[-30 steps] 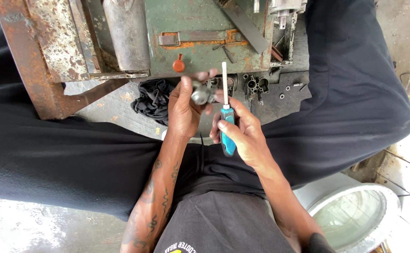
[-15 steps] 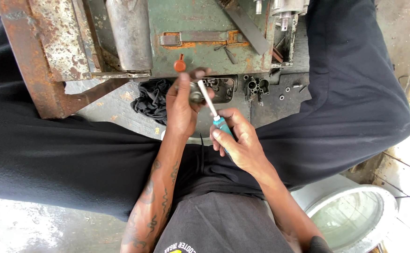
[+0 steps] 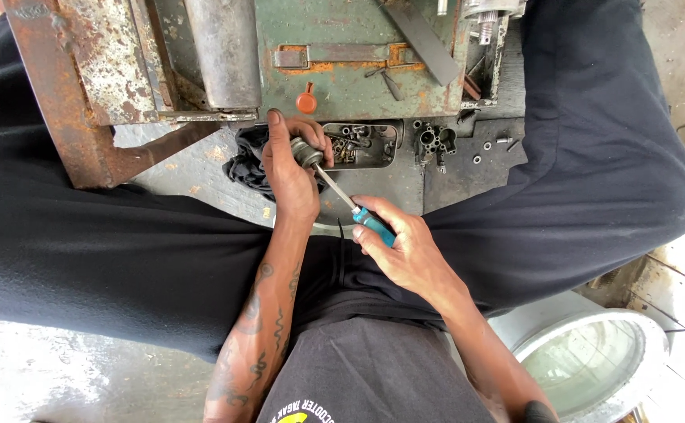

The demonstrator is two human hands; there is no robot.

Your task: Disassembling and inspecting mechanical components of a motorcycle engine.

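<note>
the left hand (image 3: pixel 289 174) grips a small round metal part (image 3: pixel 306 151) just below the green machine housing (image 3: pixel 358 59). the right hand (image 3: pixel 405 247) clasps a blue-handled screwdriver (image 3: pixel 352 207), tip touching that part.

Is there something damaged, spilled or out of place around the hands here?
Yes. The metal frame at upper left is heavily rusted, and the green panel has rust patches. Small loose screws and washers lie scattered beside the tray of parts. The screwdriver itself looks intact.

head view, steep downward, close over lap
</note>
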